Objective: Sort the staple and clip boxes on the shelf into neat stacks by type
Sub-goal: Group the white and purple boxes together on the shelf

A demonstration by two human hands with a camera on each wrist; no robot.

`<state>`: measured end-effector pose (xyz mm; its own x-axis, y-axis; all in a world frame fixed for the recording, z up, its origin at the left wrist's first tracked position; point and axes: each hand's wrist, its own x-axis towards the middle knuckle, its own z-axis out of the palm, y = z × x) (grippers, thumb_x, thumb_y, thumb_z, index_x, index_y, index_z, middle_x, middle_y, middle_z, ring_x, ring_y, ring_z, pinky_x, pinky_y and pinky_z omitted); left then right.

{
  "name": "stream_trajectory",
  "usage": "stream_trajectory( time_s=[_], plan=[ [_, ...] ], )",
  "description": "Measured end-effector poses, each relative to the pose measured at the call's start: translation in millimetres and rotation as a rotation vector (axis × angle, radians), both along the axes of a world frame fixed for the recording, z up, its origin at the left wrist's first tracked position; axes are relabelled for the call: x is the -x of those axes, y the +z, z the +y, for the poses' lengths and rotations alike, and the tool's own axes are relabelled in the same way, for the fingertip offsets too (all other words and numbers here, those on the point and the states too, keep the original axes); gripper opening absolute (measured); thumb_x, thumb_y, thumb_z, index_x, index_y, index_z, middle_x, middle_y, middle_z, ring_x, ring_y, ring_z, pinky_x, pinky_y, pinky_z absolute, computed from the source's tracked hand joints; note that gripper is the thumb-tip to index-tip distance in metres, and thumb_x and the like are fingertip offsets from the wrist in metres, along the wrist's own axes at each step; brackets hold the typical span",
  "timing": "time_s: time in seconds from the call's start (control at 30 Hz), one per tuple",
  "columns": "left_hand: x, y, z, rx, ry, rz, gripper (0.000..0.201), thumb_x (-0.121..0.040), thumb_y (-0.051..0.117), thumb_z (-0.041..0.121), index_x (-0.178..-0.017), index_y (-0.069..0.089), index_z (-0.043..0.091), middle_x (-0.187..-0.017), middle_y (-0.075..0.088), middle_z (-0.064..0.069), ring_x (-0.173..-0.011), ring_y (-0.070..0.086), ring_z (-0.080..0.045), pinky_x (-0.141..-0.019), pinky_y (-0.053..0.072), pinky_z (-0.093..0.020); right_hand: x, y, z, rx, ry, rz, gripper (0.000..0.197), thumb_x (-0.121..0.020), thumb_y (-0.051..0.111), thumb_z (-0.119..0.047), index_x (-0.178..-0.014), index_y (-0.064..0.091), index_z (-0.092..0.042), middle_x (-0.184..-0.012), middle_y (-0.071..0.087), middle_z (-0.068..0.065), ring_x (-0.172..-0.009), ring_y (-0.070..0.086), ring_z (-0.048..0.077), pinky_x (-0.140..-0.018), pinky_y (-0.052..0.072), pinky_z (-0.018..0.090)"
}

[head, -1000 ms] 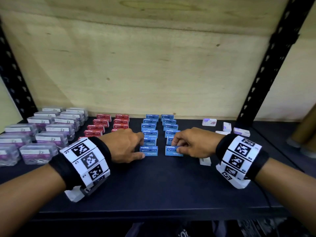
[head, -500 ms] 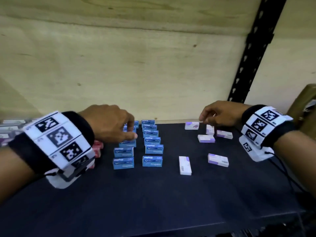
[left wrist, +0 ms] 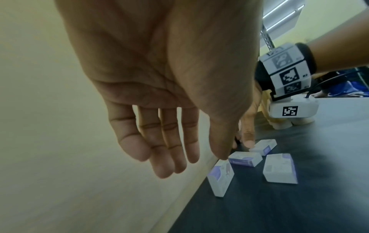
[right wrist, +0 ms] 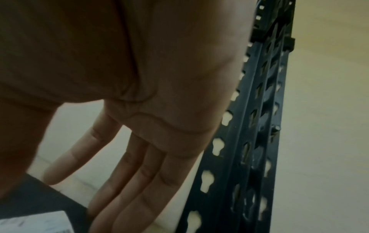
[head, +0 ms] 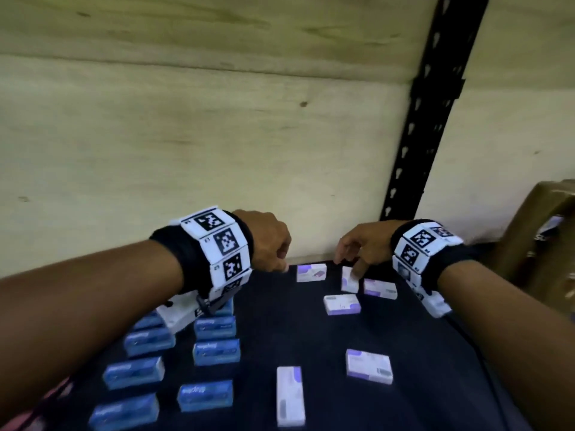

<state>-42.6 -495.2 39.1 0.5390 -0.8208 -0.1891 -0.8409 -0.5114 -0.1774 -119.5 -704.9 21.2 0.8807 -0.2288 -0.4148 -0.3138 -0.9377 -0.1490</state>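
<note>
Several white-and-purple boxes lie scattered on the right of the black shelf [head: 273, 325]. My left hand [head: 281, 266] hovers with relaxed, nearly straight fingers [left wrist: 169, 151]; its thumb tip is just beside the back-left box [head: 311, 272] [left wrist: 220, 178]. My right hand [head: 348, 265] reaches down at the back, its thumb touching a box standing on edge [head: 350, 281] [left wrist: 263, 146]. Its fingers [right wrist: 127, 181] are straight and hold nothing. More white-and-purple boxes [head: 342, 304] [head: 380, 288] lie flat nearby. Blue staple boxes [head: 214, 351] stand in two rows at the left, partly under my left wrist.
A plywood back panel [head: 217, 150] closes the shelf behind the boxes. A black perforated upright [head: 417, 135] [right wrist: 249, 126] stands at the right rear, a cardboard carton [head: 541, 237] beyond it. Two more white-and-purple boxes [head: 368, 366] [head: 291, 396] lie toward the shelf's front.
Both hands have left the blue rows and moved right and back to the white-and-purple boxes. The head view has swung right with them; the red and clear boxes are out of view.
</note>
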Motion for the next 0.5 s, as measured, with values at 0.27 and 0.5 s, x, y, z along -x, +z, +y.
stream_trajectory(
  time_s=[0.27, 0.5],
  plan=[
    [-14.3, -28.5, -52.6, -0.09, -0.036, 0.097, 0.04, -0.091, 0.057, 0.049, -0.119, 0.057, 0.021, -0.115, 0.06, -0.003, -0.095, 0.055, -0.022, -0.074, 0.039, -0.026, -13.4, -15.1, -18.8, -0.032, 0.003, 0.042, 0.031, -0.07, 0.086, -0.024, -0.094, 0.073, -0.039, -0.093, 0.067, -0.014, -0.09, 0.063, 0.009, -0.093, 0.053, 0.031],
    [-22.3, -35.2, -54.4, -0.058, -0.084, 0.119, 0.02, -0.096, 0.053, 0.036, -0.109, 0.054, 0.021, -0.092, 0.05, 0.005, -0.083, 0.047, -0.016, -0.07, 0.034, -0.025, -18.0, -21.0, -26.2, -0.179, -0.038, 0.032, 0.024, -0.076, 0.083, -0.011, -0.09, 0.076, -0.029, -0.086, 0.069, -0.003, -0.097, 0.071, 0.028, -0.087, 0.059, 0.035]
  ],
)
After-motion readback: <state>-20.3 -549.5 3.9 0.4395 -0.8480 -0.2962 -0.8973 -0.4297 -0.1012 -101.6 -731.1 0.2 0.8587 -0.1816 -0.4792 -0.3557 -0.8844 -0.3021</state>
